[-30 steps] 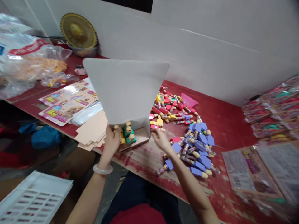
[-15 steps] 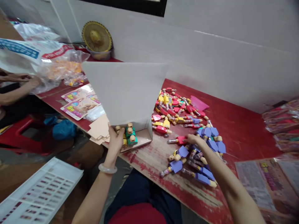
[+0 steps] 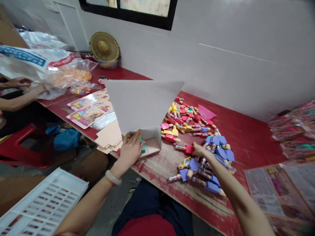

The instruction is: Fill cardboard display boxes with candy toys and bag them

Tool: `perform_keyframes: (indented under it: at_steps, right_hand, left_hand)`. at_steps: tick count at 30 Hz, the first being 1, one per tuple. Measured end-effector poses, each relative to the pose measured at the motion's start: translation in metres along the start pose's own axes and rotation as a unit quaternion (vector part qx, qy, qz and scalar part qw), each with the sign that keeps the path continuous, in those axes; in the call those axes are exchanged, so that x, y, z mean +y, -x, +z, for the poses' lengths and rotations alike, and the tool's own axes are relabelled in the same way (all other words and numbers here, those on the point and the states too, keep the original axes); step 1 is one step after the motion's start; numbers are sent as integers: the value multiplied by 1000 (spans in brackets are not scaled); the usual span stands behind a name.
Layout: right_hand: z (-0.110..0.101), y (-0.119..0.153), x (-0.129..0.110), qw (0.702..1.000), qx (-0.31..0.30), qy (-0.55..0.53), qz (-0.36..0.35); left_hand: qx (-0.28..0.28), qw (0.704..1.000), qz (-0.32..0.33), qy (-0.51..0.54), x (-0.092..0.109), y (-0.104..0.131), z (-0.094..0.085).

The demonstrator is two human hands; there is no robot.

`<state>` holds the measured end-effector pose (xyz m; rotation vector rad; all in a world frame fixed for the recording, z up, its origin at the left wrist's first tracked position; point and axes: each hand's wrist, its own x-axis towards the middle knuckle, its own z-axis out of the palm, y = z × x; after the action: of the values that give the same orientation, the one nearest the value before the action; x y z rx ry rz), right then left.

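Observation:
My left hand (image 3: 133, 146), with a pale bangle on its wrist, lies flat with fingers stretched over the toys in an open cardboard box (image 3: 157, 139). Part of a green toy (image 3: 143, 146) shows beside its fingers; the others in there are covered. The box's white lid (image 3: 145, 101) stands up behind. On the table, my right hand (image 3: 198, 150) pinches the tan end of a red toy (image 3: 189, 149) with a clear tube pointing left. Close to that hand lies a heap of purple toys (image 3: 213, 186) with clear tubes and tan knobs.
Red and yellow toys (image 3: 182, 119) are spread behind on the worn red table (image 3: 246, 141). Printed cards (image 3: 85, 116) and tan card pieces (image 3: 109, 136) lie left of the box. A white crate (image 3: 49, 203) stands lower left. Another person's hands (image 3: 22, 83) work by plastic bags.
My left hand has moved right and flattened over the toys in the box, covering most of them. The right hand still holds the red toy. The camera view has shifted slightly.

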<state>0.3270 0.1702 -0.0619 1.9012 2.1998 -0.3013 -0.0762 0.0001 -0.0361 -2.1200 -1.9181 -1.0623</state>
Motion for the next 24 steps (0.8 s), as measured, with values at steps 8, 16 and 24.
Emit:
perform_keyframes:
  at_steps: [8, 16, 24]
  right_hand:
    - [-94, 82, -70, 957, 36, -185, -219]
    - [-58, 66, -242, 951, 141, 3, -277]
    - [-80, 43, -280, 934, 82, 74, -340]
  left_hand:
    - [31, 999, -6, 45, -10, 3, -4]
    - [50, 998, -21, 23, -6, 5, -1]
    - [47, 998, -35, 32, -6, 5, -2]
